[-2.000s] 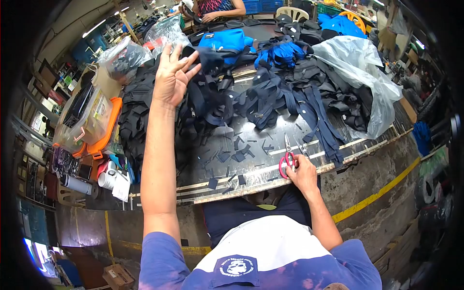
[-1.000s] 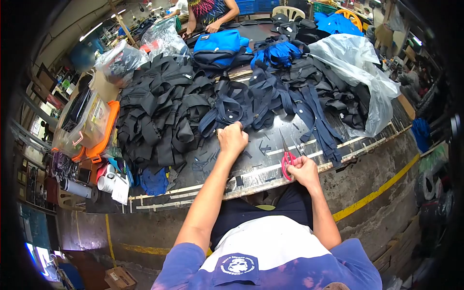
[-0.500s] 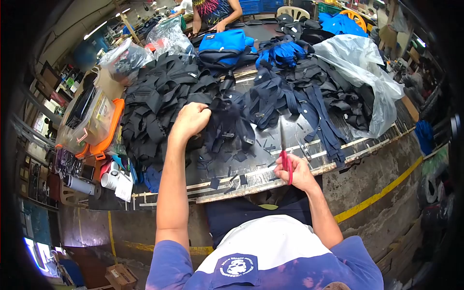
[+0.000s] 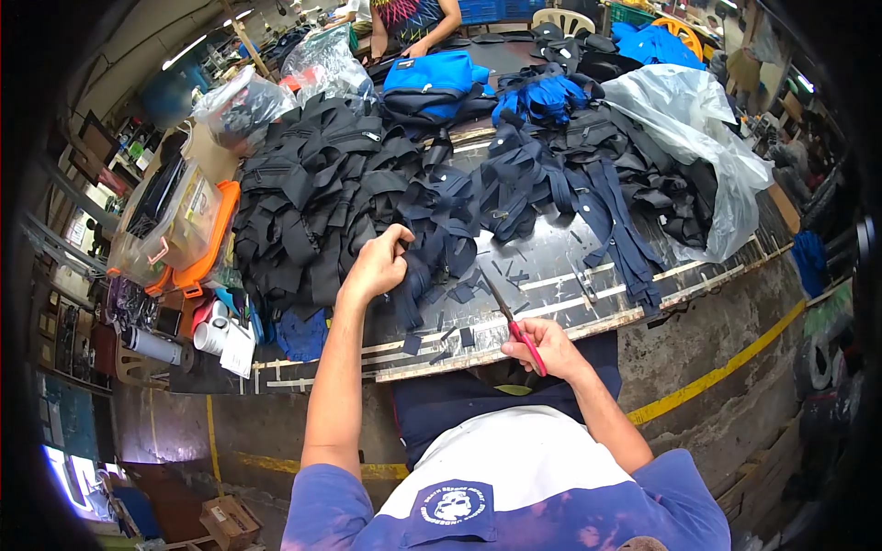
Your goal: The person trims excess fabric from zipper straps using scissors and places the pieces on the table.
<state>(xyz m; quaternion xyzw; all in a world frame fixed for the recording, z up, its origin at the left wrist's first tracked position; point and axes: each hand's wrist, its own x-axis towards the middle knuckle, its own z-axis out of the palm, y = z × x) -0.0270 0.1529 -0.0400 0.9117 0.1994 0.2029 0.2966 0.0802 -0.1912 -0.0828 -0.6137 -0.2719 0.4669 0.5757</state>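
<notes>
My left hand is closed in a pinch on a dark navy fabric strip, which hangs down just beside the fingers. My right hand grips red-handled scissors, their blades pointing up and left over the table. Between the hands lie small dark fabric offcuts. Just beyond my left hand is a heap of navy zipper strips, with another navy pile to its right. A large mound of black fabric pieces with zippers rises to the left.
A blue and black bag stands toward the back of the table. Clear plastic sheeting covers black pieces at right. On the left sits a clear bin with an orange lid. Across the table, a co-worker's hand is visible.
My left hand has come down and slightly right, and the navy strip now hangs beside it. The scissors have moved left and tilted left with my right hand.
</notes>
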